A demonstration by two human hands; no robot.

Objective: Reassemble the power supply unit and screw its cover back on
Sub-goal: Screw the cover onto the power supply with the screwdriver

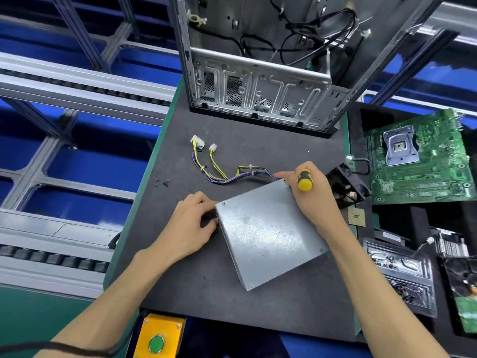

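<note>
Speckled grey cover point(265, 233), yellow-and-black screwdriver point(304, 180) handle, green motherboard point(423, 177) — purple-yellow wires point(232, 177)

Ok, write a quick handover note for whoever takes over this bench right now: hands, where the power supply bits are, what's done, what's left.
Right hand grips the yellow-handled screwdriver, upright at the far corner of the power supply unit.
Left hand steadies the unit at its left edge.
The unit lies on the dark mat with its cover on; its cable bundle trails away to the left.
Loose screws lie on the mat to the left.
Done: cover in place, screw heads show at some corners.
Left: finish the far corner, drive any remaining screws.
</note>
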